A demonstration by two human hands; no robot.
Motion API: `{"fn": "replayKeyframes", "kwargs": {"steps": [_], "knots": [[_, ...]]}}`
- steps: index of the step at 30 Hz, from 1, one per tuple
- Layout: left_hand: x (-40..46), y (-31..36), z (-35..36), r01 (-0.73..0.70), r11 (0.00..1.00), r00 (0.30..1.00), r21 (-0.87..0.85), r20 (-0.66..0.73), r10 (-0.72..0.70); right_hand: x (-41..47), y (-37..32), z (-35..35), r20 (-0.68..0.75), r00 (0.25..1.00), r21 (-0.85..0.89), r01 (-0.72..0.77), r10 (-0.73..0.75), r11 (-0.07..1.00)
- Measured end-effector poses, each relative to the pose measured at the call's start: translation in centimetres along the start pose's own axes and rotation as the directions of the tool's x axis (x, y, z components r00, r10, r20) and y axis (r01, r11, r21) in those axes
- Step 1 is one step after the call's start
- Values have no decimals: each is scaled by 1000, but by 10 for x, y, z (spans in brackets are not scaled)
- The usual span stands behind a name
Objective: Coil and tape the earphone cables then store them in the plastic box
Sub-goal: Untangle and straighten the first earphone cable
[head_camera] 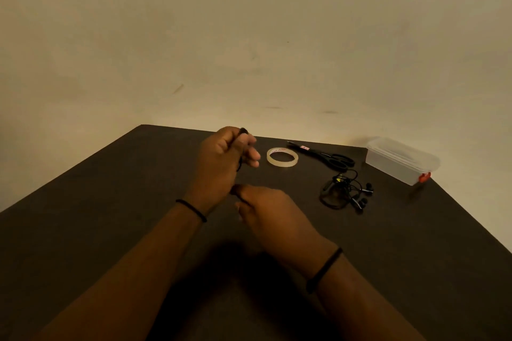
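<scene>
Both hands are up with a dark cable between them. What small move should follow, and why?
Probably another wrap: the left hand grips a dark cable, the right hand pinches its lower end, so the coil looks unfinished. The tape lies untouched on the table.

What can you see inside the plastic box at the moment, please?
The plastic box has its lid on, and through its cloudy walls nothing shows clearly. One tangle of earphones lies outside it on the table. Anything small inside could not be made out.
</scene>
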State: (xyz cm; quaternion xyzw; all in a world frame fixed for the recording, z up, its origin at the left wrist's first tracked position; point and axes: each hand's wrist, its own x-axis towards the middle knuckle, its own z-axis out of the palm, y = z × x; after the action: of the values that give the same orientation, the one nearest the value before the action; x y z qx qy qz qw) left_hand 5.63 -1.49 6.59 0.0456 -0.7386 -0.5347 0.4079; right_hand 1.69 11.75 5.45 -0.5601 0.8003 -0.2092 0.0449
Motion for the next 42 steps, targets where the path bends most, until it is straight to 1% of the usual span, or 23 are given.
{"fn": "replayKeyframes", "kwargs": {"steps": [1, 2, 3, 4, 7, 9, 12, 15, 18, 20, 22, 23, 25, 28, 30, 33, 38, 42], "knots": [[-1, -2, -1, -43, 986, 997, 161, 77, 31, -4, 1, -3, -53, 998, 18, 29, -28, 999], [-1, -3, -3, -84, 955, 987, 285, 153, 41, -7, 3, -7, -99, 994, 35, 39, -36, 999], [0, -4, -6, -109, 927, 976, 358, 213, 32, -10, 6, -12, -140, 990, 41, 32, -26, 999], [0, -4, -8, -112, 918, 966, 380, 258, 11, -11, 11, -16, -191, 982, 38, 18, -10, 999], [1, -3, -12, -83, 927, 932, 366, 357, -58, -17, 29, -25, -356, 935, 29, 2, 8, 1000], [0, 0, -11, -37, 943, 902, 331, 417, -111, -19, 39, -30, -424, 906, 57, 17, 8, 998], [-1, 5, -9, 87, 975, 840, 205, 511, -182, -20, 46, -36, -533, 846, 67, 79, -31, 995], [-3, 7, -6, 210, 978, 801, -18, 577, -161, -20, 49, -35, -595, 803, 218, 131, 25, 967], [-5, 6, -2, 330, 913, 797, -241, 589, -133, -18, 50, -29, -601, 783, 441, 155, 163, 884], [-6, 6, 0, 390, 856, 791, -339, 599, -123, -16, 48, -24, -588, 781, 540, 186, 210, 821], [-6, 6, 1, 443, 801, 786, -402, 604, -132, -13, 45, -16, -575, 782, 608, 214, 239, 765], [-6, 5, 2, 466, 776, 787, -426, 601, -142, -12, 43, -13, -580, 777, 619, 225, 245, 752], [-6, 4, 3, 498, 736, 791, -459, 588, -168, -8, 42, -4, -604, 756, 602, 226, 252, 766], [-6, 4, 5, 512, 713, 800, -479, 568, -193, -5, 41, 2, -598, 758, 593, 199, 261, 780], [-7, 6, 5, 513, 706, 807, -489, 556, -200, -5, 41, 3, -598, 764, 596, 223, 242, 771], [-8, 9, 5, 516, 699, 810, -494, 547, -212, -7, 39, 3, -557, 799, 649, 250, 225, 718], [-9, 7, 7, 523, 707, 800, -477, 560, -214, -6, 46, 6, -599, 761, 625, 248, 250, 740], [-9, 9, 9, 491, 748, 829, -447, 502, -245, -8, 43, 2, -619, 754, 593, 264, 220, 761]]}}
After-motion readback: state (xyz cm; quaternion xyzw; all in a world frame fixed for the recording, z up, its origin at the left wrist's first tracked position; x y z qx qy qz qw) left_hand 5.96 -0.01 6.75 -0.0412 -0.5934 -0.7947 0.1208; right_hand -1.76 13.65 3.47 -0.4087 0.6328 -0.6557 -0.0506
